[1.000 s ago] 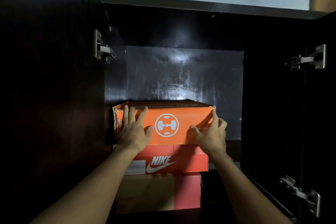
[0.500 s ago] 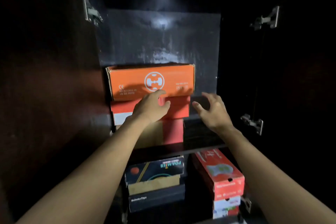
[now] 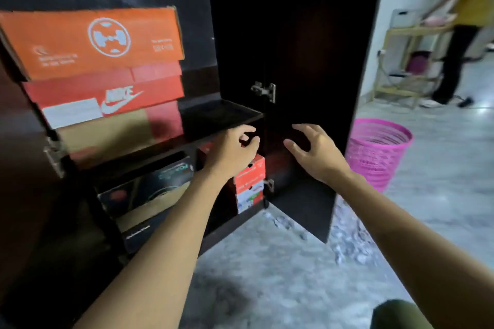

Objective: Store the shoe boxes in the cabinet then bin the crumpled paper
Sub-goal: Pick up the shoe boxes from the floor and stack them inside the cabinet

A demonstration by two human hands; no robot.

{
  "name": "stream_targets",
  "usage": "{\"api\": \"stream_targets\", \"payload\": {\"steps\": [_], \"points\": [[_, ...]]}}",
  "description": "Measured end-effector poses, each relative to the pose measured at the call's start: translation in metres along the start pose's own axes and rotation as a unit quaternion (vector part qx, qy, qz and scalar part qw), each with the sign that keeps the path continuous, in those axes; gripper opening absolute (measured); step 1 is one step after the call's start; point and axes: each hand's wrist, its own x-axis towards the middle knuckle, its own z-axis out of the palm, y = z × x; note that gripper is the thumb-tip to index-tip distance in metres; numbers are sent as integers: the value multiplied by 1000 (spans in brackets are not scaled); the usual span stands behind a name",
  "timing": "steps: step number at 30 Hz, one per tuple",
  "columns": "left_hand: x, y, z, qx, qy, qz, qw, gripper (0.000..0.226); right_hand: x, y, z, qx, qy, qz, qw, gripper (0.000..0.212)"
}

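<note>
An orange shoe box tops a stack on the upper shelf of the dark cabinet. Under it lie a red Nike box and a brown and red box. The lower shelf holds black boxes and a red box. My left hand hovers in front of the shelf edge with loosely curled fingers and holds nothing. My right hand is beside it, fingers spread, also empty. A pink mesh bin stands on the floor to the right. No crumpled paper is clearly in view.
The cabinet's right door stands open between my hands and the bin. Grey mottled floor lies below. Far right, a person stands by a wooden rack.
Both hands have let go of the orange box and pulled back out of the cabinet. My view has swung down and to the right, bringing the floor and the pink bin into sight.
</note>
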Motion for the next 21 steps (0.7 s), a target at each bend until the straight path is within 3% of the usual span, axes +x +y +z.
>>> {"api": "stream_targets", "payload": {"steps": [9, 21], "points": [[-60, 63, 180, -93, -203, 79, 972, 30, -156, 108, -75, -87, 81, 193, 974, 50], [-242, 136, 373, -133, -416, 122, 892, 27, -401, 219, -121, -77, 166, 397, 900, 48]]}}
